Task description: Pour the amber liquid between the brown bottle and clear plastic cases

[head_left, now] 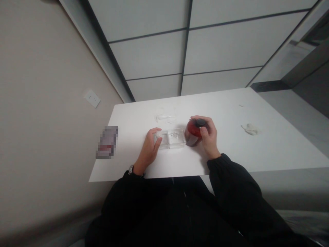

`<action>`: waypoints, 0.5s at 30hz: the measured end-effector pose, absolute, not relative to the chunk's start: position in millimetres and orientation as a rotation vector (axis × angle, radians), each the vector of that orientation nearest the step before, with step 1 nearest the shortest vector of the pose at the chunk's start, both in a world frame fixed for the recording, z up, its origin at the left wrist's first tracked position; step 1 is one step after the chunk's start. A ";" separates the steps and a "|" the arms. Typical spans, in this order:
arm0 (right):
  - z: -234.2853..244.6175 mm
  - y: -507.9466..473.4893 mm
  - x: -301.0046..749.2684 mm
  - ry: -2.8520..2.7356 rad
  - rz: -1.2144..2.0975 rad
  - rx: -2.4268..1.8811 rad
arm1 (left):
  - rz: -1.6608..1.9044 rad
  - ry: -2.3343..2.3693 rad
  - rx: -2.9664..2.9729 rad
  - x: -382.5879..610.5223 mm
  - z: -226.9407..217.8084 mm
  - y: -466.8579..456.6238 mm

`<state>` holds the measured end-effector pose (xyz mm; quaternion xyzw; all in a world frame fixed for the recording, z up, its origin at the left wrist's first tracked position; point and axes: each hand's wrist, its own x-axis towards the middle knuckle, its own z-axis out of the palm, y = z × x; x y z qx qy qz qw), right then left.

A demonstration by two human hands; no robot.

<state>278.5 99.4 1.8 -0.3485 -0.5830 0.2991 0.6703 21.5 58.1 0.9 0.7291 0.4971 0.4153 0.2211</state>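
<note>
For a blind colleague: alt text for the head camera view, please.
Two bare hands at a white table: the right hand grips a dark red bottle with a black cap, and the left hand rests on a clear plastic container.

1. You are in a plain, modern room, most like an office or meeting room, though nothing here settles which.
2. You face a white table [231, 109].
3. Beside it, a beige wall [38, 103] carries a white switch plate [92, 98].
4. Ahead, grey panels [149, 58] with dark seams form a fitted finish.
</note>
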 end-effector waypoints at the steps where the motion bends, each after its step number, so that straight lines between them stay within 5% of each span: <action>1: 1.3 99.5 278.5 -1.315 0.675 -0.783 | 1.138 1.370 2.031 21.6 1.6 57.9; 15: 0.0 99.5 277.7 -1.310 0.665 -0.782 | 1.160 1.411 1.993 25.3 0.8 59.7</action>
